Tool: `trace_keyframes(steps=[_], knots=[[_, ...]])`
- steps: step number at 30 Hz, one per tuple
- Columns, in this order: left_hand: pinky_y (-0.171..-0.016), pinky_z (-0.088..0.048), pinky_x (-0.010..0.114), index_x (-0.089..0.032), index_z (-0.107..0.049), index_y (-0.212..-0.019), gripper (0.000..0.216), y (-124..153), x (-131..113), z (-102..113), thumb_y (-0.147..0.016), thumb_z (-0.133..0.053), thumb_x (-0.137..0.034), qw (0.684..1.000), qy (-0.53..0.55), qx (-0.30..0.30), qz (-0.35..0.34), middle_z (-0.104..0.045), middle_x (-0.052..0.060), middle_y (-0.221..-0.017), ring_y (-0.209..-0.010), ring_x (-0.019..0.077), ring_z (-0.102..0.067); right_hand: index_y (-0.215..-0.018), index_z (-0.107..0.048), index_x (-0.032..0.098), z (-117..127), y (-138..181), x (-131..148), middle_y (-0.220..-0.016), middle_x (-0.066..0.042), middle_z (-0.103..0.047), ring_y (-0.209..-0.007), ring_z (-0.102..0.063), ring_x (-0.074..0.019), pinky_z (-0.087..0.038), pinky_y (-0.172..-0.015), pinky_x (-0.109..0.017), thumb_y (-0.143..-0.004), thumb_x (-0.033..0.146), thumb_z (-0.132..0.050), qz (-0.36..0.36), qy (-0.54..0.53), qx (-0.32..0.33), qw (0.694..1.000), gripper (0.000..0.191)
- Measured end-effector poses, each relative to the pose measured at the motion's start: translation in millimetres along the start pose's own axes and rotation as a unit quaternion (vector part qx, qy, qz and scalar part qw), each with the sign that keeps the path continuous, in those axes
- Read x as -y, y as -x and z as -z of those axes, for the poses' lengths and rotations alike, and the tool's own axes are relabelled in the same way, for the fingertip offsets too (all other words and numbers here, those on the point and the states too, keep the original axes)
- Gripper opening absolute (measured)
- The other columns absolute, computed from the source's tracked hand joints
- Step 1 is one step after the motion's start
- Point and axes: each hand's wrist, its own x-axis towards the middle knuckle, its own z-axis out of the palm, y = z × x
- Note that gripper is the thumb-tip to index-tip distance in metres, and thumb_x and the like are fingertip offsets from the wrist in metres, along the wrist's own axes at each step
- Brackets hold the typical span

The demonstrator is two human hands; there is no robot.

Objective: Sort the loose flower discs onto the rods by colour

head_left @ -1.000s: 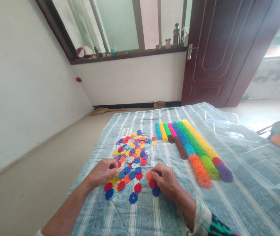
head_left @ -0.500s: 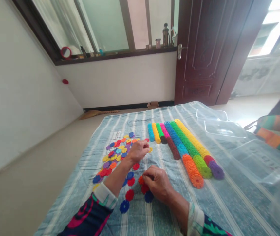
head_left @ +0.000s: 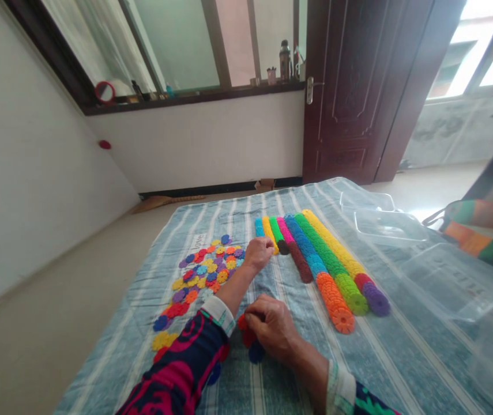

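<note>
My left hand (head_left: 258, 252) reaches forward across the striped cloth (head_left: 281, 369), fingers curled, at the near end of a short blue stack of discs (head_left: 258, 226) and a yellow one (head_left: 268, 232). Whether it holds a disc is hidden. My right hand (head_left: 270, 327) rests closed near the front, pinching red flower-shaped discs (head_left: 243, 324), with a blue disc (head_left: 255, 353) under it. Loose coloured discs (head_left: 205, 271) lie scattered to the left. Long stacked rows of discs (head_left: 328, 268) in blue, green, yellow, orange and purple lie to the right.
Clear plastic boxes and a lid (head_left: 440, 271) sit on the cloth at the right. A dark wooden door (head_left: 358, 86) and a window sill with bottles (head_left: 285, 57) stand behind. A person's striped sleeve (head_left: 484, 230) shows at the far right edge.
My left hand moved from the loose pile near the front up and right to the short stacks. The right hand stayed closed on the red discs. The view shifted left.
</note>
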Motion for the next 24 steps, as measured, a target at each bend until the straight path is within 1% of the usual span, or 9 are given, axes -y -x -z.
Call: trace_keyframes(steps=[4, 8, 14, 17, 20, 24], knots=[[-0.074, -0.045, 0.022, -0.018, -0.076, -0.085, 0.019, 0.7, 0.8, -1.3, -0.077, -0.059, -0.014, 0.999, -0.031, -0.005, 0.013, -0.073, 0.002, -0.084, -0.079, 0.0147, -0.063, -0.067, -0.074, 0.017, -1.0, -0.3, -1.6, -0.070, 0.000, -0.063, -0.063, -0.059, -0.0110, -0.041, -0.060, -0.021, -0.077, 0.002, -0.060, -0.004, 0.000, 0.000, 1.000, 0.023], [-0.076, -0.046, 0.023, -0.019, -0.076, -0.096, 0.025, 3.4, 2.3, -1.8, -0.076, -0.061, -0.015, 0.999, -0.034, -0.018, 0.024, -0.072, 0.003, -0.088, -0.078, 0.0148, -0.064, -0.066, -0.074, 0.017, -1.8, -0.2, -3.3, -0.069, 0.000, -0.063, -0.064, -0.059, -0.0110, -0.041, -0.061, -0.021, -0.077, 0.003, -0.060, -0.002, 0.000, -0.005, 1.000, 0.023], [-0.073, -0.045, 0.023, -0.018, -0.075, -0.088, 0.018, 13.0, 5.3, 3.0, -0.076, -0.063, -0.015, 0.999, -0.033, -0.030, 0.010, -0.070, 0.003, -0.083, -0.075, 0.0146, -0.062, -0.066, -0.074, 0.017, -1.4, 0.5, -2.3, -0.070, 0.000, -0.063, -0.064, -0.059, -0.0109, -0.041, -0.061, -0.021, -0.077, 0.003, -0.060, -0.001, -0.002, -0.006, 1.000, 0.022], [-0.072, -0.044, 0.023, -0.017, -0.073, -0.082, 0.013, 25.5, 12.4, 11.2, -0.077, -0.062, -0.015, 0.999, -0.028, -0.030, -0.014, -0.069, 0.003, -0.078, -0.073, 0.0143, -0.061, -0.066, -0.073, 0.016, -1.7, 0.8, -1.7, -0.070, 0.000, -0.063, -0.063, -0.059, -0.0108, -0.041, -0.060, -0.020, -0.077, 0.001, -0.059, -0.004, -0.013, -0.006, 1.000, 0.023], [-0.072, -0.044, 0.024, -0.016, -0.071, -0.076, 0.013, 44.5, 26.1, 24.5, -0.079, -0.058, -0.015, 0.999, -0.024, -0.024, -0.039, -0.068, 0.003, -0.075, -0.074, 0.0146, -0.061, -0.066, -0.073, 0.017, -2.6, 1.0, -2.6, -0.070, 0.000, -0.063, -0.063, -0.059, -0.0109, -0.041, -0.060, -0.021, -0.077, 0.002, -0.060, 0.000, -0.013, -0.008, 1.000, 0.023], [-0.073, -0.043, 0.025, -0.016, -0.068, -0.073, 0.015, 75.7, 51.9, 52.0, -0.080, -0.055, -0.018, 0.998, -0.055, -0.025, -0.023, -0.068, 0.004, -0.076, -0.074, 0.0156, -0.061, -0.064, -0.071, 0.018, -4.4, 2.5, -6.6, -0.068, 0.000, -0.061, -0.065, -0.058, -0.0115, -0.041, -0.062, -0.021, -0.079, 0.004, -0.060, 0.010, 0.005, -0.014, 1.000, 0.022]])
